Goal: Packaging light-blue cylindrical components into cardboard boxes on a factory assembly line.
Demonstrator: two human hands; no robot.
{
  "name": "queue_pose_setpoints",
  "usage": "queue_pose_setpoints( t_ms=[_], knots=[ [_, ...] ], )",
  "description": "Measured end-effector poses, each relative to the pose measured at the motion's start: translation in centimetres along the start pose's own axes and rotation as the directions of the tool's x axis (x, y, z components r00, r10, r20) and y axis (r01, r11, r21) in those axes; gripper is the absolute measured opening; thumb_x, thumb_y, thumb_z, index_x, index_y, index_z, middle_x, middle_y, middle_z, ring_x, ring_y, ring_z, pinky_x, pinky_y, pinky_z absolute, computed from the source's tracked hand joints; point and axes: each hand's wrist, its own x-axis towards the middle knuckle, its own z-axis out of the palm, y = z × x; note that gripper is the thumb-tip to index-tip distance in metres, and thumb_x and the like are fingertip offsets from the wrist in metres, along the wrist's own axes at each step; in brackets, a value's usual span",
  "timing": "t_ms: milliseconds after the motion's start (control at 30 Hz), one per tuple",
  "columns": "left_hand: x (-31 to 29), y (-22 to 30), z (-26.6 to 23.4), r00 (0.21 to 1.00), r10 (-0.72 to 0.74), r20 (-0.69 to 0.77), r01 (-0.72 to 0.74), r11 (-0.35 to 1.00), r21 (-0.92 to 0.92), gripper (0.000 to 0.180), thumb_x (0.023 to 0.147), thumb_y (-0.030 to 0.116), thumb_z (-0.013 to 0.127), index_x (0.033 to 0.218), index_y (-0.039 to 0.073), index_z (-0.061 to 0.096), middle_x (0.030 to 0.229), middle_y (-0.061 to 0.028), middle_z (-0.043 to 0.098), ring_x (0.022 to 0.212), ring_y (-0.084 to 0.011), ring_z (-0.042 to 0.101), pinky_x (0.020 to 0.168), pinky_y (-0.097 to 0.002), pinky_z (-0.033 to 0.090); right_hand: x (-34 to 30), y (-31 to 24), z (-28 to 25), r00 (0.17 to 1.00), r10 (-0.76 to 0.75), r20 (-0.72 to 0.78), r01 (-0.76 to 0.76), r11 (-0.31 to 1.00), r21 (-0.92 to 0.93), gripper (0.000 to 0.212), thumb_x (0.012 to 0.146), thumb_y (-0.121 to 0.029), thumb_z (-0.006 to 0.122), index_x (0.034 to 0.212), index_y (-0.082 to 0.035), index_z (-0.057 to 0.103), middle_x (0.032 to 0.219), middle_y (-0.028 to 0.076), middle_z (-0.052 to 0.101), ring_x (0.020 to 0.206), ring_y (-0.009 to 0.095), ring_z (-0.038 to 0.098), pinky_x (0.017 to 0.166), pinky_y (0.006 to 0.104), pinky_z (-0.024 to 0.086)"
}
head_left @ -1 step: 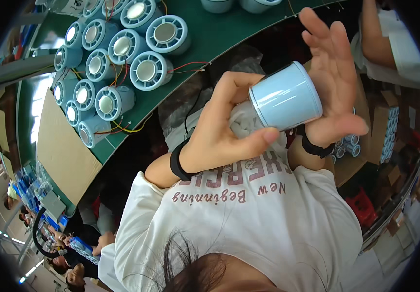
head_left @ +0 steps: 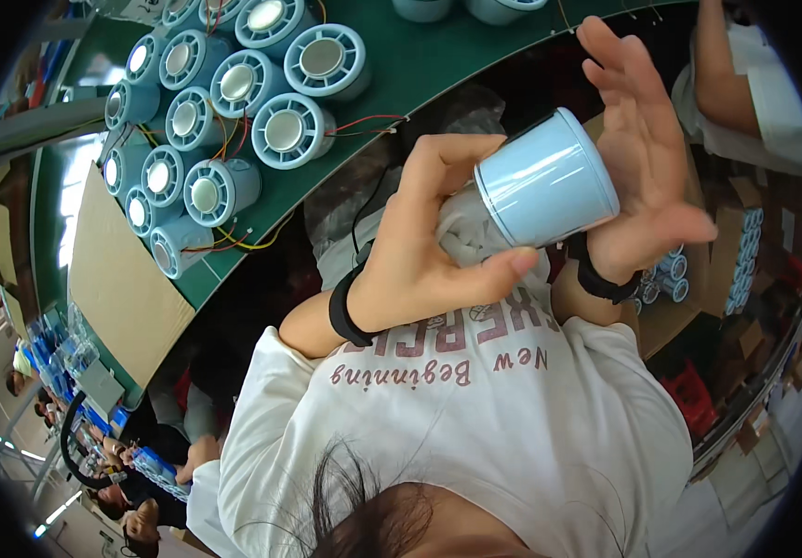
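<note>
Above the person's chest, the left hand (head_left: 420,251) wraps fingers and thumb around the pale blue cylinder (head_left: 545,191), while the right hand (head_left: 643,149) is spread open, its palm resting against the far side. With only one hand gripping, the smooth shell could slip; trailing wires on the fan units (head_left: 233,121) on the green bench (head_left: 438,65) might snag.

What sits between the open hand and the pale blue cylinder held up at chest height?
Nothing visible. The right hand is open with its palm against the pale blue cylinder, while the left hand closes around the cylinder's white-wrapped lower end.
</note>
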Motion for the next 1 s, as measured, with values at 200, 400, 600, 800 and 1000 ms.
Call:
queue_pose_setpoints(
  t_ms=[200,400,600,800,1000],
  knots=[
    [0.7,-1.2,-1.1,0.881,0.435,-0.187,-0.34,0.856,0.39,0.068,0.067,0.007,0.085,0.124,0.0,0.048,0.119,-0.0189,0.058,0.107,-0.0271,0.061,0.092,-0.0357,0.048,0.2,-1.5,-1.5,0.844,0.311,0.437,-0.293,0.95,-0.11,0.1,0.084,-0.076,0.037,0.141,0.006,0.041,0.128,0.02,0.056,0.114,0.023,0.057,0.091,0.0325,0.047],
    [2.0,-2.6,-1.5,0.84,0.543,-0.007,-0.448,0.701,0.555,0.069,0.066,-0.002,0.083,0.127,0.001,0.049,0.123,-0.0205,0.057,0.111,-0.0309,0.059,0.094,-0.0373,0.048,-0.8,-0.4,-1.8,0.877,0.26,0.405,-0.29,0.957,0.014,0.066,0.085,-0.039,0.074,0.134,0.0,0.053,0.122,0.013,0.057,0.102,0.021,0.059,0.085,0.0314,0.048],
    [3.1,-2.7,-1.8,0.92,0.391,-0.027,-0.298,0.744,0.597,0.07,0.075,0.0,0.077,0.136,0.001,0.042,0.127,-0.0196,0.056,0.115,-0.0277,0.057,0.093,-0.0343,0.046,0.2,-0.6,-12.5,0.868,0.433,0.243,-0.174,0.724,-0.667,0.061,0.075,-0.019,0.079,0.129,-0.004,0.054,0.12,0.012,0.055,0.104,0.023,0.059,0.088,0.0332,0.049],
    [3.6,-3.2,-0.6,0.928,0.348,-0.134,-0.239,0.831,0.503,0.069,0.081,0.001,0.073,0.141,0.002,0.038,0.124,-0.017,0.058,0.115,-0.0244,0.056,0.094,-0.0322,0.044,-4.3,4.5,-22.9,0.76,0.64,0.116,-0.162,0.36,-0.919,0.057,0.074,-0.021,0.079,0.123,-0.005,0.055,0.115,0.014,0.054,0.099,0.029,0.059,0.084,0.0378,0.05],
    [3.5,-2.9,-0.7,0.94,0.314,-0.135,-0.207,0.838,0.505,0.068,0.084,0.003,0.069,0.144,0.002,0.035,0.122,-0.0166,0.059,0.115,-0.0225,0.056,0.096,-0.0324,0.042,-6.2,5.1,-25.1,0.695,0.718,0.041,-0.203,0.251,-0.946,0.057,0.074,-0.02,0.079,0.121,-0.001,0.052,0.114,0.017,0.054,0.097,0.033,0.059,0.082,0.0388,0.05]
  ],
)
